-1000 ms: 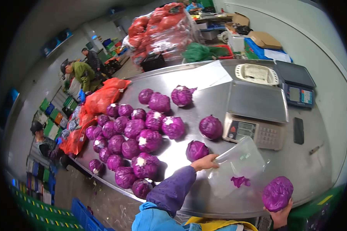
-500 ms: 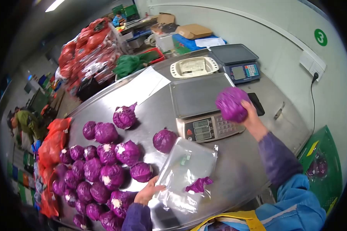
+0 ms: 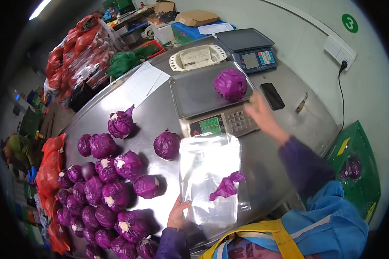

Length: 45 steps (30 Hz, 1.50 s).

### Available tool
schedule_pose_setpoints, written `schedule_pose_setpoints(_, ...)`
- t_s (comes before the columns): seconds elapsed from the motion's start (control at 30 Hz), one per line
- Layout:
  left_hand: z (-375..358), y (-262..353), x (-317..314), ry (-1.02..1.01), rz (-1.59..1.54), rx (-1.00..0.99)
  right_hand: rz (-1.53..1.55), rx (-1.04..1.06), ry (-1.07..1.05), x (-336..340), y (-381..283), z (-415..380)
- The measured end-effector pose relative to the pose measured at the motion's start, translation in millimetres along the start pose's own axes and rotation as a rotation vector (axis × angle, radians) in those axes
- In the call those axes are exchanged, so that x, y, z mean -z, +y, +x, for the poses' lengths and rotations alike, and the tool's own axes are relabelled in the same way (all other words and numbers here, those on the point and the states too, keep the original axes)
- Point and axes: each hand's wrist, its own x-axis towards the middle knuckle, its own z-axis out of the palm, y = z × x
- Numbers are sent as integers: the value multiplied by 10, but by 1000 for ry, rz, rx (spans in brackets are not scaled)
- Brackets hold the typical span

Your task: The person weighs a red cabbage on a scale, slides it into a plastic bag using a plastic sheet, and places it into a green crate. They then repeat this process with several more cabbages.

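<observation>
A purple cabbage (image 3: 230, 84) sits on the steel pan of the near scale (image 3: 196, 97). Just to its lower right is my right hand (image 3: 263, 114), somewhat blurred, fingers apart and holding nothing. My left hand (image 3: 177, 213) pinches the lower left edge of a stack of clear plastic bags (image 3: 203, 168), thumb on top. A torn purple cabbage leaf (image 3: 227, 186) lies on the bags. Left of the bags, one cabbage (image 3: 167, 145) sits apart from a group of several purple cabbages (image 3: 116, 194).
Behind the near scale stand a white basket (image 3: 197, 58) and a second scale (image 3: 245, 41). A phone (image 3: 272, 96) and a small knife (image 3: 301, 103) lie to the right. Paper sheets (image 3: 145, 82) lie at the back left. A green crate (image 3: 354, 172) stands beyond the right edge.
My right hand has set the cabbage on the scale pan and let go of it. My left hand still holds the bags, which look turned more upright in view. The whole view has shifted.
</observation>
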Motion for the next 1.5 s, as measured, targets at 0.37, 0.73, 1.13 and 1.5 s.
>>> schedule_pose_setpoints(0.37, -52, -389, -722, -73, -122, -3, 705, -556, -636, -244, -482, -1671)
schedule_pose_setpoints(0.73, 43, -678, -987, -378, -267, -52, 166, -289, -643, -184, -989, -1727)
schedule_pose_setpoints(1.13, 371, -150, -663, -113, -398, -151, 973, -588, -312, -171, -329, -2010)
schedule_pose_setpoints(1.5, 369, -430, -919, -198, -349, -32, 1152, -638, -290, -383, -326, -2095)
